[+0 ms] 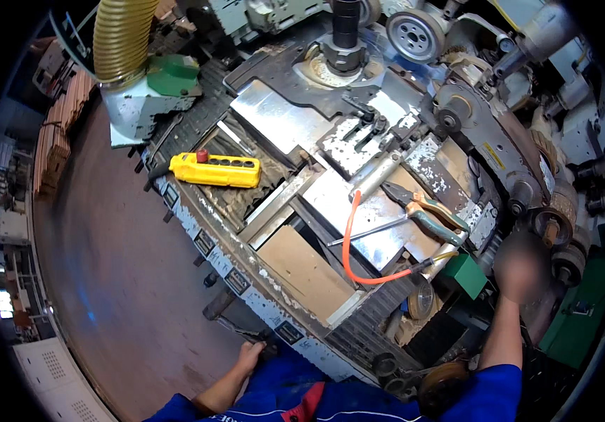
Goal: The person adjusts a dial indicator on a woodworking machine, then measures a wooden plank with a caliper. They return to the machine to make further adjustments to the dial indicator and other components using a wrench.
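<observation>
My left hand (248, 356) has its fingers clamped on a dark lever (236, 328) at the near edge of the machine (274, 112). My right hand (520, 271) is blurred near the rollers (550, 226) by the right edge; I cannot tell its fingers' state. Pliers (415, 204) lie left of it.

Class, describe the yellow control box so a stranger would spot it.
Find the big machine. Near its left end, below and right of the ribbed yellow hose, lies the control box. Unlike the hose, it bears a red button and a row of dark ones.
</observation>
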Demonstrator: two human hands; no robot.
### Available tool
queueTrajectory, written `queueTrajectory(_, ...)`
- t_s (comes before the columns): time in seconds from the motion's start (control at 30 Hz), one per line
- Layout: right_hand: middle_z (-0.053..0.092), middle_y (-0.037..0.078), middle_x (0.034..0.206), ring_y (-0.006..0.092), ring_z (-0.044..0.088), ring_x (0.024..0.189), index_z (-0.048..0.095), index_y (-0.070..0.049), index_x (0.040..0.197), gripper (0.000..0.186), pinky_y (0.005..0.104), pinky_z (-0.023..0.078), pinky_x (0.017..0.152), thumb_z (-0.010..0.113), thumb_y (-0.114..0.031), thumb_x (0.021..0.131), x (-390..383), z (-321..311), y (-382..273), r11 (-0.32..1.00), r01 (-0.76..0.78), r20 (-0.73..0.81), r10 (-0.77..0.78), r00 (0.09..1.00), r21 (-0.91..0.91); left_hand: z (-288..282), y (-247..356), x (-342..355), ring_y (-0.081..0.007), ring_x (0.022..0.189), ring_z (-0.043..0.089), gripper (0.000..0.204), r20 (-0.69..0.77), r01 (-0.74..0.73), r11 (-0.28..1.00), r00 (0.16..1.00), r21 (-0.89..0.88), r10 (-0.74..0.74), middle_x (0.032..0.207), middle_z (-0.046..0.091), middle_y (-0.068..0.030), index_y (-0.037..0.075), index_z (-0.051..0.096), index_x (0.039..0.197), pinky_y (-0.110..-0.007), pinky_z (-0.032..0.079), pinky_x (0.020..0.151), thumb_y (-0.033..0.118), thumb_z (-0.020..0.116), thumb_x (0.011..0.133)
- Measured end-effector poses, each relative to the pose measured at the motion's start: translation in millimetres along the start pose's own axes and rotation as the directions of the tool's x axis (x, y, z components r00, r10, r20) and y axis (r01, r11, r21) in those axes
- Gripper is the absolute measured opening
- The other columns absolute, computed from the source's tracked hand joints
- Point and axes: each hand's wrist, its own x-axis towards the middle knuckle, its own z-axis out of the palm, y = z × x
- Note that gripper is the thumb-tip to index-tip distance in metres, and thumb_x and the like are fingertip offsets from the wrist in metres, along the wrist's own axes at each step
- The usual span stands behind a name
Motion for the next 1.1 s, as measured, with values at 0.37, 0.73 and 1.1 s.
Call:
queueTrajectory(0.37, 0.066, 0.017, 0.119, 0.0391, 0.063, 0.108, 0.068, -0.011, 0.114, 0.033, 0.0543, 0.051, 0.089, 0.056, -0.036, 0.096, 2.1, -18.3, -9.4, 0.956, 0.272, -0.13, -0.285, 0.95, -0.107, -19.3, 0.4, 5.9, -0.0202, 0.086, 0.07, 0.022, -0.096, 0.011, 1.0, 0.995, -0.025, -0.014, 0.099, 0.073, -0.0087, -0.001, 0.069, 0.107, -0.034, 0.058, 0.077, 0.013, 0.061, 0.092)
queueTrajectory(0.73, 0.071, 0.016, 0.106, 0.0371, 0.068, 0.095, 0.072, -0.011, 0.101, 0.027, 0.0508, 0.055, 0.079, 0.057, -0.034, 0.095, -1.4, -27.1, -5.6, 0.918, 0.374, -0.192, -0.394, 0.899, -0.133, -12.1, 40.4, -8.0, -0.025, 0.093, 0.07, 0.027, -0.194, -0.14, 0.888, 0.979, -0.438, 0.059, 0.105, 0.07, -0.0117, 0.008, 0.059, 0.12, -0.035, 0.058, 0.073, 0.027, 0.05, 0.102)
queueTrajectory(1.1, 0.075, 0.015, 0.093, 0.0351, 0.073, 0.083, 0.076, -0.012, 0.089, 0.027, 0.0474, 0.059, 0.07, 0.058, -0.031, 0.095, -11.2, -80.6, -29.8, 0.871, 0.458, -0.209, -0.489, 0.847, -0.179, -17.8, 118.2, 22.5, -0.0212, 0.055, 0.05, 0.055, -0.514, -0.352, 0.695, 0.858, -0.627, -0.028, 0.064, 0.05, -0.004, 0.01, 0.059, 0.098, -0.04, 0.045, 0.057, 0.064, 0.057, 0.098)
